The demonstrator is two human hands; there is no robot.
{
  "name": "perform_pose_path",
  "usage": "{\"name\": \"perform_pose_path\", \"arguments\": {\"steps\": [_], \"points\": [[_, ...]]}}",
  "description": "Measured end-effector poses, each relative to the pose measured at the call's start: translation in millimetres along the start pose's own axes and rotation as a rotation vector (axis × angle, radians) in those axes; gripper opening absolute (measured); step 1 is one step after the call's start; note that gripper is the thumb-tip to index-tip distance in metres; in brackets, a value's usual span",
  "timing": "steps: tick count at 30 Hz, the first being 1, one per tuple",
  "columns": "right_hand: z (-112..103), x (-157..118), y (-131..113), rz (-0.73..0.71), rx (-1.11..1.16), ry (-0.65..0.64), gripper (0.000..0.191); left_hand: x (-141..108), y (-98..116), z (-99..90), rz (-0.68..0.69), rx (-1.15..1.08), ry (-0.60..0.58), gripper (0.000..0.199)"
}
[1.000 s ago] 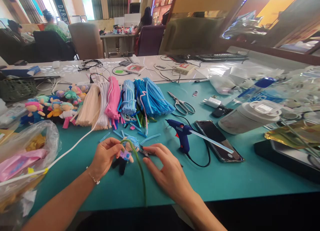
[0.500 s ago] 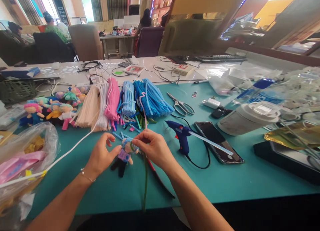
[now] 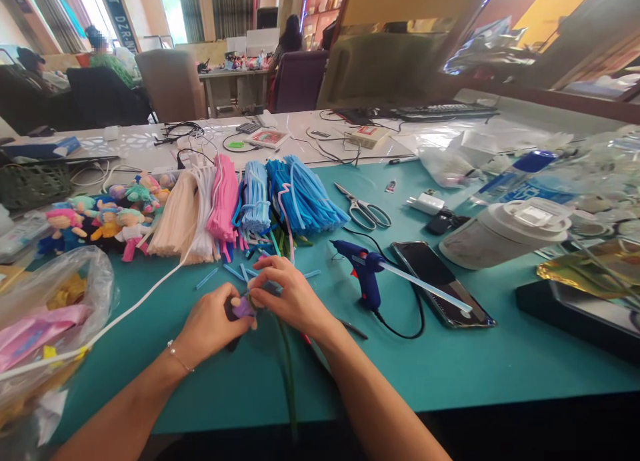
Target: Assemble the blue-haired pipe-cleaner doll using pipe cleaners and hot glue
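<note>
My left hand (image 3: 210,322) is closed around a small pipe-cleaner doll (image 3: 243,308); its purple top shows between thumb and fingers. Dark legs of the doll stick out below. Bent over the doll's head end, my right hand (image 3: 293,296) pinches a green pipe cleaner (image 3: 287,374), whose long tail hangs toward the table's front edge. The doll's head is mostly hidden behind the right fingers. Short blue pipe-cleaner pieces (image 3: 206,279) lie just beyond my hands. Under my right wrist is a partly covered tool with red and dark parts, too hidden to name.
Bundles of pink (image 3: 224,201), cream and blue pipe cleaners (image 3: 315,198) stand at the back. Finished dolls (image 3: 107,221) crowd the left. Right of my hands are scissors (image 3: 363,208), a glue gun (image 3: 367,281), a phone (image 3: 445,288) and a lidded cup (image 3: 500,238). A white cable crosses the left.
My left hand has moved right and down and taken hold of the doll. The right hand has shifted slightly, its fingers now covering the doll's head.
</note>
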State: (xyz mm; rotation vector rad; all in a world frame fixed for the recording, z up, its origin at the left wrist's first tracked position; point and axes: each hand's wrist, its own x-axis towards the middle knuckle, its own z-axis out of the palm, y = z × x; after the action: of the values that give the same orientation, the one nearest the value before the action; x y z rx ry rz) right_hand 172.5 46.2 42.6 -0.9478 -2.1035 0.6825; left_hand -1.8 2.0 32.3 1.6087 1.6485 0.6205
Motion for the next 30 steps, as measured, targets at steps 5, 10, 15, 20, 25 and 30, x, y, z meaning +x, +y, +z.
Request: {"name": "perform_pose_path", "arguments": {"steps": [5, 10, 15, 20, 25, 30], "points": [[-2, -3, -1, -0.029, 0.041, 0.069, 0.011, 3, -4, 1.4, -0.036, -0.487, -0.08, 0.023], [1, -5, -2, -0.086, 0.036, 0.169, 0.011, 1, 3, 1.2, -0.077, -0.768, -0.157, 0.032], [4, -6, -3, -0.165, -0.002, 0.22, 0.011, -3, 6, 2.6, -0.101, -0.889, -0.191, 0.033], [4, -6, -5, -0.192, -0.031, 0.228, 0.012, -4, 6, 3.7, -0.123, -0.927, -0.163, 0.033], [4, -6, -5, -0.211, -0.059, 0.226, 0.012, -6, 10, 4.1, -0.137, -0.935, -0.136, 0.032], [5, -5, -6, -0.231, -0.07, 0.226, 0.013, -7, 14, 5.6, -0.141, -0.893, -0.093, 0.03]]}}
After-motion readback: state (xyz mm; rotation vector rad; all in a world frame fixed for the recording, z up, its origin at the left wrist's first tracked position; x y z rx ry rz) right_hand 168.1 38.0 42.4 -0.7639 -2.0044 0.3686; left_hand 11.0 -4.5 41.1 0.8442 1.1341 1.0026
